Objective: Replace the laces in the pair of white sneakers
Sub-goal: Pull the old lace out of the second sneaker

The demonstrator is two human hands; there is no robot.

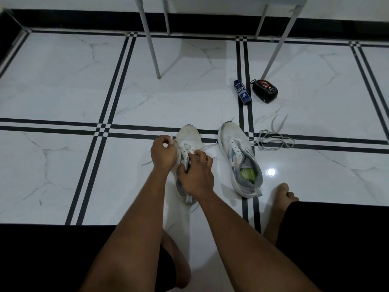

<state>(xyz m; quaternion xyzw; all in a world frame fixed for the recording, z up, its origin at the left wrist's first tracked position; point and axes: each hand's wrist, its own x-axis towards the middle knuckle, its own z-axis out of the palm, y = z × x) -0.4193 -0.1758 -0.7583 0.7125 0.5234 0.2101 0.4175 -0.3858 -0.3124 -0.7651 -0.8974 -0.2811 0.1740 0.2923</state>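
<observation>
The left hand (163,152) is pinching the lace tip (172,137) while the right hand (196,171) is gripping the sneaker (189,135), which it should be holding steady so the eyelets are staying lined up.

A home interior: glossy white marble-look floor tiles (63,81) with black border strips, a black skirting (84,20) at twelve o'clock, grey table legs (150,43) and shoe-care bottles (242,92) at one o'clock.
</observation>
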